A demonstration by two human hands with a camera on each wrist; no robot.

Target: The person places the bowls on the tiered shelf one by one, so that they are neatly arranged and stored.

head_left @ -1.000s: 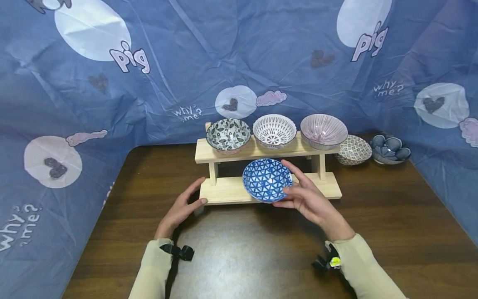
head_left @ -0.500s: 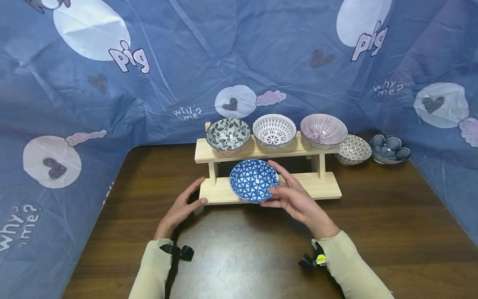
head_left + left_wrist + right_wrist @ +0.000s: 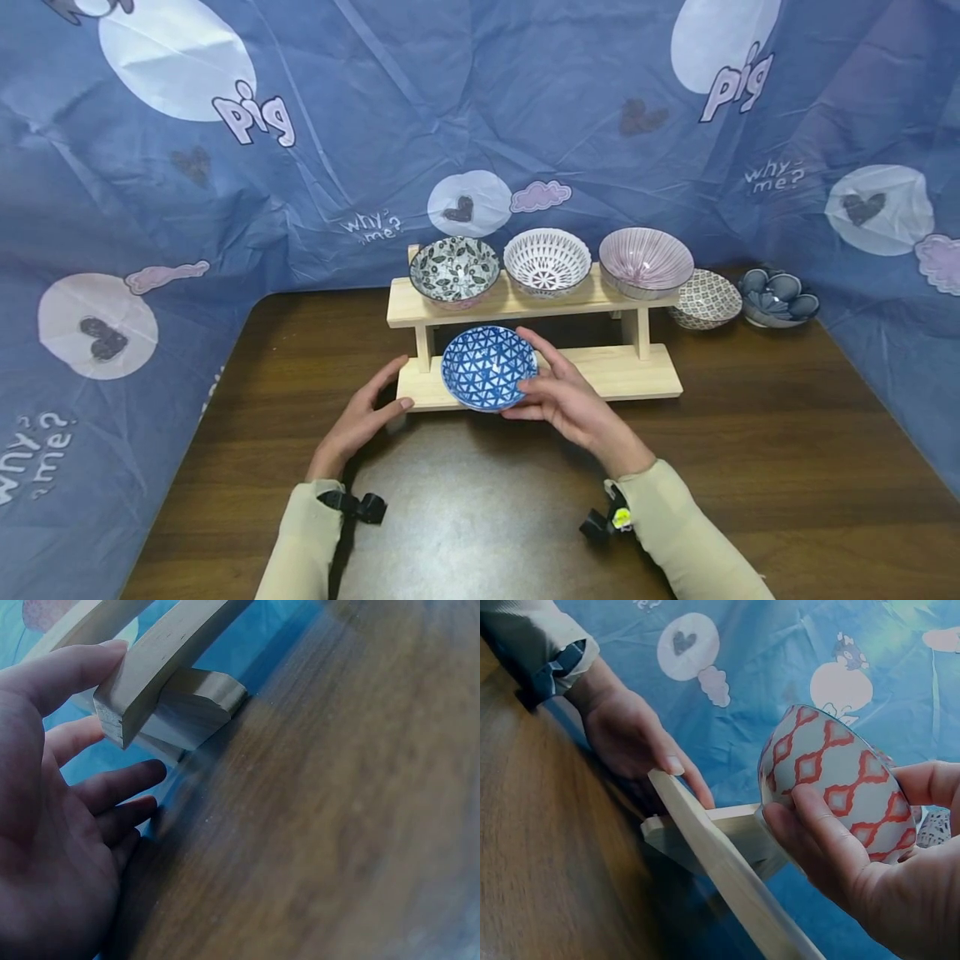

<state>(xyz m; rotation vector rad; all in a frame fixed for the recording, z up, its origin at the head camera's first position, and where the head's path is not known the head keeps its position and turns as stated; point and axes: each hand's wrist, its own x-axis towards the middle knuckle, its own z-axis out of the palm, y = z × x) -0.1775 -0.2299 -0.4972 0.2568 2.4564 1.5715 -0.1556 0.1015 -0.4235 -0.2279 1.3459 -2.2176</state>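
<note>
My right hand (image 3: 577,408) holds a bowl (image 3: 483,367) by its right side, tilted, over the lower tier of a two-tier wooden stand (image 3: 622,371). Inside, the bowl has blue and white triangles; the right wrist view shows red diamonds on its white outside (image 3: 829,776). Whether its base touches the board is hidden. My left hand (image 3: 360,421) grips the left end of the lower board (image 3: 142,690) between thumb and index finger, the other fingers hanging loosely below.
On the upper tier stand a leaf-patterned bowl (image 3: 453,271), a white patterned bowl (image 3: 547,262) and a purple-striped bowl (image 3: 647,262). A brown-patterned bowl (image 3: 705,300) and a dark petal-shaped bowl (image 3: 780,297) sit on the table at right. Blue cloth (image 3: 360,150) hangs behind.
My right hand has carried the blue triangle bowl leftward along the lower tier, slightly nearer to me. My left hand stays at the board's end.
</note>
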